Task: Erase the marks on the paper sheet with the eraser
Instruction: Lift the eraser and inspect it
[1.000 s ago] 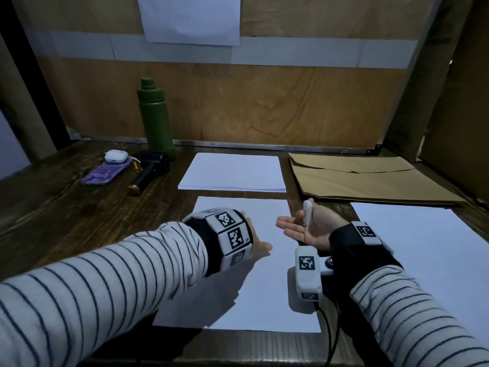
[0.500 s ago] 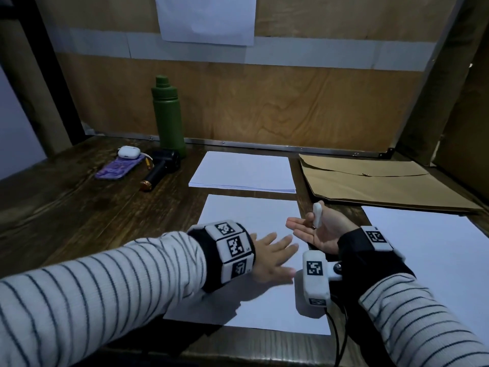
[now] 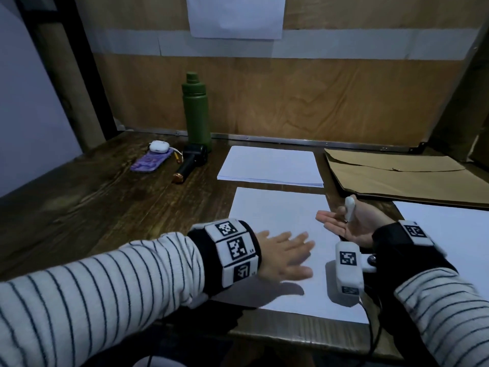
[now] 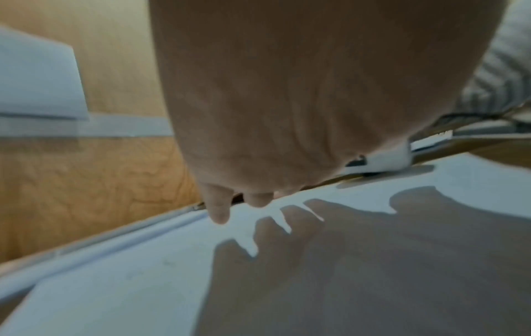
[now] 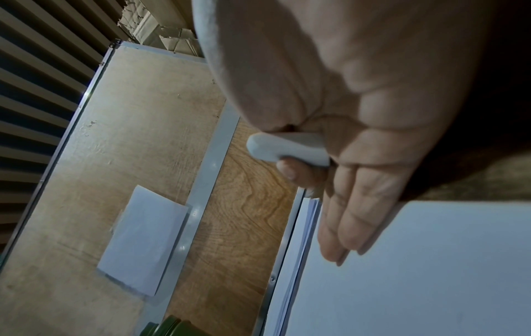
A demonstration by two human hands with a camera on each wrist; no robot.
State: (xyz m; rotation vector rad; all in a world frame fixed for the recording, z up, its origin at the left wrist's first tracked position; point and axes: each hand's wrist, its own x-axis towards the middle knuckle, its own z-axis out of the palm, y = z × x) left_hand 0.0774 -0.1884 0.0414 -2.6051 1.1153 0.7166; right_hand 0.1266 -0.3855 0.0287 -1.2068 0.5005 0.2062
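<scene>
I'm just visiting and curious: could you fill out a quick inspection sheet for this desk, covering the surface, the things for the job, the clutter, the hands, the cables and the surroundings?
Surface: dark wooden desk, worn grain.
Job's things: paper sheet in front of the person, marks too faint to make out; white eraser.
Clutter: paper stack, brown envelope, another white sheet, green bottle, black tool, purple case with a white earbud case on it.
Hands: left hand flat over the paper sheet, fingers spread; right hand palm up, pinching the eraser upright.
Cables: black cable hanging from the right wrist.
Surroundings: plywood back wall, a paper taped to it.
</scene>
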